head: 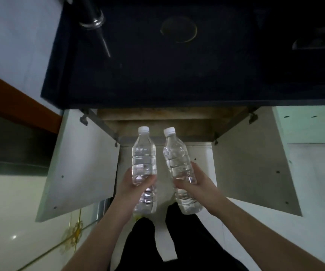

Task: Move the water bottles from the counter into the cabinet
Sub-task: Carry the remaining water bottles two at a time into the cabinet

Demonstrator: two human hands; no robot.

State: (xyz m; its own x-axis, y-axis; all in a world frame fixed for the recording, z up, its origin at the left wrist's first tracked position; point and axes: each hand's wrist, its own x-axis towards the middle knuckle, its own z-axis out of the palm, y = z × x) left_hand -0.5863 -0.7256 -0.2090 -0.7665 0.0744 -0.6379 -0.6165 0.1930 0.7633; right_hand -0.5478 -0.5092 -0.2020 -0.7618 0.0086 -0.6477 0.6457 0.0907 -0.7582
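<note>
Our left hand [136, 184] is wrapped around the middle of the left water bottle [144, 157], our right hand [193, 181] around the right water bottle [177, 159]. Both bottles, white caps pointing far, hang before the open cabinet [169, 122], between its swung-out doors [83, 163], below the dark counter [177, 75].

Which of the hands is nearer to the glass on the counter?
Left. The left hand is below the glass, slightly right of it; the right hand sits farther right.
</note>
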